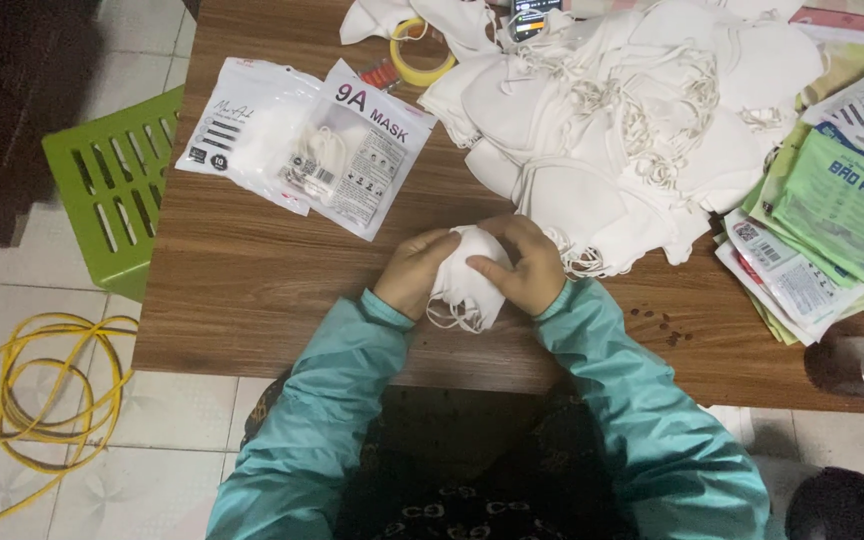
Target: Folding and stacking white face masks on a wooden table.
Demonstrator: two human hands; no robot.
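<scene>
Both hands at near worktop (252, 290) edge, clamped round small stack of white masks (467, 280)
left hand (414, 272) fingers curled on stack's left side, right hand (524, 265) fingers pressed over top and right side, probably squeezing flat, ear loops dangling below
loose mask pile (632, 110) just beyond within reach
filled mask pouches (307, 140) parked left, flat empty pouches (832, 220) right

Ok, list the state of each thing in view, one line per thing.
Left hand: closed on the white masks.
Right hand: closed on the same masks.
White masks: bunched together, held just above the table.
Mask pile: loose, heaped, ear loops tangled.
Mask packets: filled, lying flat.
Tape roll: flat, partly under masks.
Yellow cable: coiled on the floor.
</scene>
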